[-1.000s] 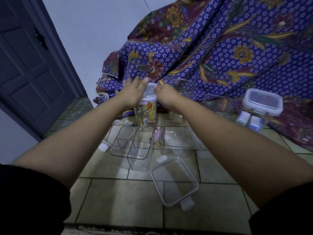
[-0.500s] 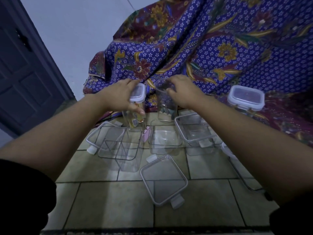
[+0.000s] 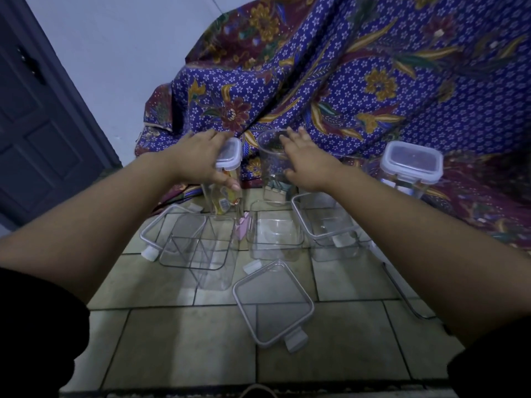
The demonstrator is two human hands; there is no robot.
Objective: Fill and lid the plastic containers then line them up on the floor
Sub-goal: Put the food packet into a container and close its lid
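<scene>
A tall clear container (image 3: pixel 222 196) with a white lid and colourful packets inside stands at the back of the tiled floor. My left hand (image 3: pixel 201 158) grips its top. Beside it stands an open tall clear container (image 3: pixel 273 170) with some items at its bottom; my right hand (image 3: pixel 306 160) is wrapped around its upper side. Another lidded container (image 3: pixel 409 170) stands to the right. Open empty containers (image 3: pixel 275 237) sit in front, with loose lids (image 3: pixel 273 304) on the tiles.
A blue and maroon patterned cloth (image 3: pixel 359 81) drapes over something behind the containers. A dark door (image 3: pixel 37 124) is at the left. Bare tiles (image 3: pixel 186 346) lie in front. A small pink object (image 3: pixel 242 228) sits between the containers.
My right hand left the lidded container's top and went right to the open tall container, taking hold of its side. My left hand stayed on the lidded container.
</scene>
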